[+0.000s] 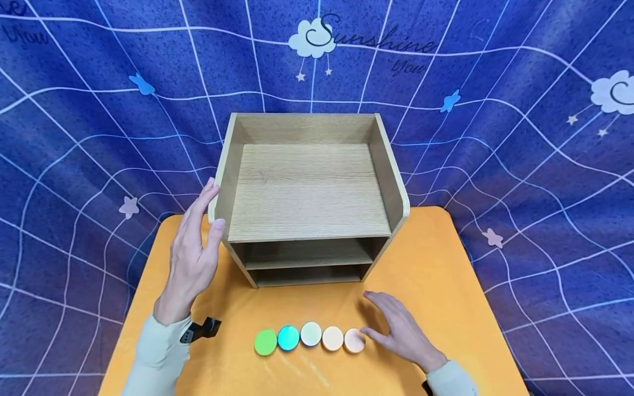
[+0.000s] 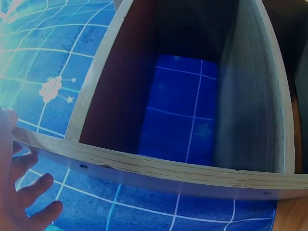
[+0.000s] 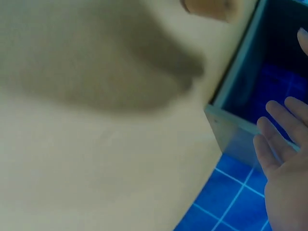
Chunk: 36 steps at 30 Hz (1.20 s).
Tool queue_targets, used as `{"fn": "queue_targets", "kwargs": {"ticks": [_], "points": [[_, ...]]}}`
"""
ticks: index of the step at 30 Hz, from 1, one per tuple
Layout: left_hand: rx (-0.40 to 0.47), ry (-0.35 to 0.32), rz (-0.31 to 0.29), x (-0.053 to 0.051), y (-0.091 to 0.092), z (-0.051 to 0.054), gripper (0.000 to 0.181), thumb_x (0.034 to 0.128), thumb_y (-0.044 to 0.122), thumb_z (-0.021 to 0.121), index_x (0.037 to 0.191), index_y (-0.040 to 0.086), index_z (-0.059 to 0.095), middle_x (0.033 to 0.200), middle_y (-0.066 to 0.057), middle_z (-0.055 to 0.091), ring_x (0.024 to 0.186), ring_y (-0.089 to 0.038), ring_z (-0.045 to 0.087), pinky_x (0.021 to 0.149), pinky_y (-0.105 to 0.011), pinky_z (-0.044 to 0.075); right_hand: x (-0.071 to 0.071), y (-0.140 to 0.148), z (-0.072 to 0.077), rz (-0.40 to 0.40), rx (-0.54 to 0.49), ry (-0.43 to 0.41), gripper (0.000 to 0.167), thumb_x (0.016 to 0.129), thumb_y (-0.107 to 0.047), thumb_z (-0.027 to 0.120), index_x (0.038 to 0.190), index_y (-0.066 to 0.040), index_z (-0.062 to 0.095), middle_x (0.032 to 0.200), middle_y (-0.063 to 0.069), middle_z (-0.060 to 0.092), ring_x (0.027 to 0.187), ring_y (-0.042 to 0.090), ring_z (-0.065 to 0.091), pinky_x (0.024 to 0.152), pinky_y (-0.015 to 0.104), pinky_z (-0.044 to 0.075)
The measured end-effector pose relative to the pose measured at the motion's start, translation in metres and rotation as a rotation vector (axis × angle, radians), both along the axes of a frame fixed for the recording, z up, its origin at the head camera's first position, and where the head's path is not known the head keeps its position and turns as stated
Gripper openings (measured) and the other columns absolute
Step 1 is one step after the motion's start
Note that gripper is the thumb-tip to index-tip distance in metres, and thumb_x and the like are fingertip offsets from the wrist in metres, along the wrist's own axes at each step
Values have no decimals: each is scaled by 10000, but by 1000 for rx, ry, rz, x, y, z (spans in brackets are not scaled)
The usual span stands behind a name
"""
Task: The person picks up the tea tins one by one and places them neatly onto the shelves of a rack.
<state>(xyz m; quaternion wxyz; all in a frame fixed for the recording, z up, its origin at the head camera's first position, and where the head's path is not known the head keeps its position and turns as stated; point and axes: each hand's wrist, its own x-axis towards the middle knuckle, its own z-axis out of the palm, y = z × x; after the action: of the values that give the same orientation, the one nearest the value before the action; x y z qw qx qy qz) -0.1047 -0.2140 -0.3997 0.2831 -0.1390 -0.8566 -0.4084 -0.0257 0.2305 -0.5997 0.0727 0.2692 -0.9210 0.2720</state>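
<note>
A wooden shelf unit (image 1: 309,187) stands at the table's back, its shelves facing the person. My left hand (image 1: 195,256) is at the unit's left side panel, fingers extended; in the left wrist view the left hand (image 2: 24,192) is beside the panel's edge, and contact is hard to tell. My right hand (image 1: 406,333) hovers with spread, relaxed fingers right of a row of small round discs: green (image 1: 266,342), blue (image 1: 288,337), pale mint (image 1: 311,334), cream (image 1: 333,339) and pale pink (image 1: 354,341). Its thumb is near the pink one. The right wrist view shows the right hand (image 3: 288,163) holding nothing.
An orange cloth (image 1: 431,264) covers the table. Behind and around it hangs a blue curtain (image 1: 520,110) with white grid lines, clouds and stars. The discs lie in front of the shelf unit, near the table's front.
</note>
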Motion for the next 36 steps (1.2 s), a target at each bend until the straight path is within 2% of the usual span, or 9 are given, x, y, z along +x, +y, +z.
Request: {"fn": "queue_targets", "kwargs": {"ticks": [6, 14, 18, 21, 29, 33, 36], "points": [[-4, 12, -7, 0, 1, 0, 529, 1122, 242, 528, 1646, 240, 457, 1723, 63, 374, 1575, -261, 357, 1266, -486, 282, 9, -8, -9, 65, 24, -47, 874, 835, -512, 912, 1533, -103, 581, 1517, 21, 618, 1391, 343, 570, 1140, 540, 441], [-15, 21, -4, -2, 2, 0, 531, 1127, 244, 525, 1652, 235, 442, 1730, 57, 363, 1578, -266, 353, 1258, -511, 294, 13, -17, -19, 162, 6, -4, 914, 717, -399, 1012, 1470, -53, 627, 1457, 73, 659, 1334, 295, 604, 1098, 544, 460], [-13, 13, -4, -1, 2, -1, 535, 1125, 232, 525, 1654, 238, 438, 1732, 53, 360, 1577, -271, 353, 1255, -525, 296, 15, -19, -26, 207, 22, -19, 929, 714, -407, 1014, 1475, -48, 619, 1457, 75, 659, 1315, 278, 612, 1088, 547, 467], [-9, 4, -6, -1, 2, -2, 539, 1125, 226, 526, 1655, 248, 434, 1734, 56, 355, 1580, -268, 348, 1253, -531, 297, 17, -20, -29, 209, 42, -44, 884, 724, -403, 1008, 1451, -62, 639, 1434, 61, 670, 1303, 268, 616, 1085, 543, 475], [-12, 18, -5, -1, 1, -1, 544, 1116, 221, 542, 1650, 242, 443, 1726, 33, 377, 1575, -259, 360, 1249, -477, 312, 18, -24, -36, 189, 86, -71, 628, 764, -356, 987, 1286, -125, 726, 1266, -26, 728, 1212, 216, 653, 1057, 509, 508], [-13, 25, -9, -1, 0, -1, 548, 1112, 210, 546, 1649, 232, 444, 1724, 26, 381, 1574, -259, 362, 1251, -448, 314, 18, -25, -38, 181, 98, -83, 603, 784, -367, 974, 1282, -134, 728, 1245, -39, 732, 1190, 200, 661, 1055, 504, 514], [-13, 22, -6, 0, 1, -1, 550, 1112, 209, 544, 1651, 235, 441, 1725, 45, 375, 1573, -261, 363, 1245, -477, 324, 18, -25, -38, 178, 103, -95, 605, 787, -377, 969, 1286, -134, 728, 1240, -44, 733, 1184, 193, 663, 1055, 495, 514]]}}
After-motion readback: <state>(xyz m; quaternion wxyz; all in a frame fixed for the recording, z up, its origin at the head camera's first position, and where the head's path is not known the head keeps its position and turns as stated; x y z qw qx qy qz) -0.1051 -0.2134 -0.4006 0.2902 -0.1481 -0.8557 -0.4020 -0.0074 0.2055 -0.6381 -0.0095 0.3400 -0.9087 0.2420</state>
